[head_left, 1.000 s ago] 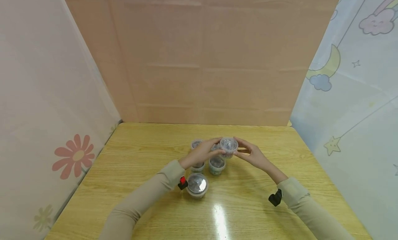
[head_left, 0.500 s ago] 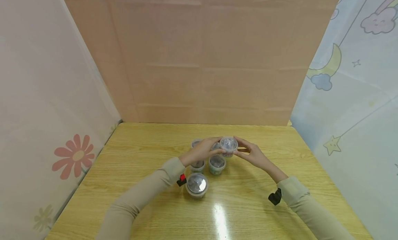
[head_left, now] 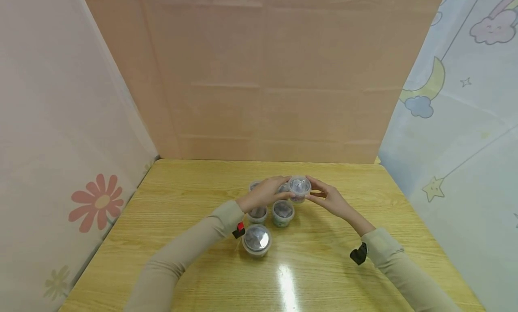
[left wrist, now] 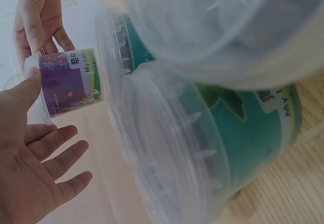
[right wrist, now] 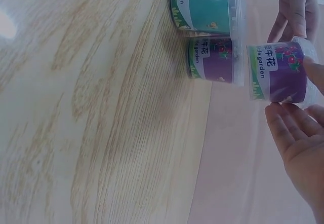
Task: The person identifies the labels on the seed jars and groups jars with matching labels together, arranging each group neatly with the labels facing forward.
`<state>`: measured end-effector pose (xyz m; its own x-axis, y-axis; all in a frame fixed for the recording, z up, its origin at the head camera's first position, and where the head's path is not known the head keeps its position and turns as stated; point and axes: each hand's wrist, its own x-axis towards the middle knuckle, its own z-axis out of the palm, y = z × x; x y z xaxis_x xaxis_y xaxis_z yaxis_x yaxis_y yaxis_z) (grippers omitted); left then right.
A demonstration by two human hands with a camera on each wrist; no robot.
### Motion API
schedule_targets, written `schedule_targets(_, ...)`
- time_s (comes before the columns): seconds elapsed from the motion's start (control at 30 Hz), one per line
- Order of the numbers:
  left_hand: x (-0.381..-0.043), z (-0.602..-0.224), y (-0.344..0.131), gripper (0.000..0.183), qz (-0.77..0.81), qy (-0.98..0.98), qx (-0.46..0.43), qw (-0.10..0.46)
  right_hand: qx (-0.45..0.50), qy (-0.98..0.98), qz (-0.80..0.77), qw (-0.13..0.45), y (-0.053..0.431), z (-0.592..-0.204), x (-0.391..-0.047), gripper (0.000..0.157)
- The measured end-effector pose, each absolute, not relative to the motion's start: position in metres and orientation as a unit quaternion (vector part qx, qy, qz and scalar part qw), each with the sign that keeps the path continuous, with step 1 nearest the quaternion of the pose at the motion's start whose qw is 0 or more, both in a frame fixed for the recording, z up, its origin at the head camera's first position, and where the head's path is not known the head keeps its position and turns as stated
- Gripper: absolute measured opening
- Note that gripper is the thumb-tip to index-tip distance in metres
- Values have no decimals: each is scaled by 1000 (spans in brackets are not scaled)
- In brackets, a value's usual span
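A small lidded plastic cup [head_left: 299,189] with a purple label is held up between both hands. My left hand [head_left: 265,195] pinches it near the lid from the left, thumb on the near side. From the right, my right hand [head_left: 335,203] grips the same lid edge between thumb and fingers. In the right wrist view the held cup [right wrist: 278,73] hangs just above the lid level of another purple-labelled cup [right wrist: 212,59]. Close by stands a teal-labelled cup [right wrist: 205,6]. My left hand and forearm partly cover the cups behind them in the head view.
Two lidded cups stand in front of the hands, a right one [head_left: 283,213] and a left one [head_left: 257,214]. A larger clear-lidded tub [head_left: 256,240] is nearest me. The wooden table [head_left: 323,276] meets a brown paper backdrop [head_left: 263,123], with patterned cloth at both sides.
Both hands, with the cup between them, have shifted very slightly away from me and to the right. The cups on the table have stayed put.
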<state>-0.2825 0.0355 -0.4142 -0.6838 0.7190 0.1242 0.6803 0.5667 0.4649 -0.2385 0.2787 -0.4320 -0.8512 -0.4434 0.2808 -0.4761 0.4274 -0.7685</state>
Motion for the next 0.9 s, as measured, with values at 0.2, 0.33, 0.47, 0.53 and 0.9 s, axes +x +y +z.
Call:
schedule_targets(0.2, -283, -411, 41, 65, 227, 891, 392, 43, 272, -841, 468, 14, 288, -444, -248, 63)
schedule_targets(0.33, -285, -409, 44, 64, 225, 889, 398, 43, 276, -835, 476, 9, 290, -444, -249, 62)
schedule_targets(0.47, -287, -409, 45, 64, 224, 887, 402, 46, 270, -834, 482, 3, 293, -444, -251, 62)
schedule_targets(0.53, -288, -409, 46, 65, 219, 889, 400, 49, 266, -833, 485, -1, 294, -444, -251, 62)
schedule_targets(0.9, -290, -411, 52, 69, 171, 903, 390, 59, 277, -838, 470, -3, 298, -446, -254, 61)
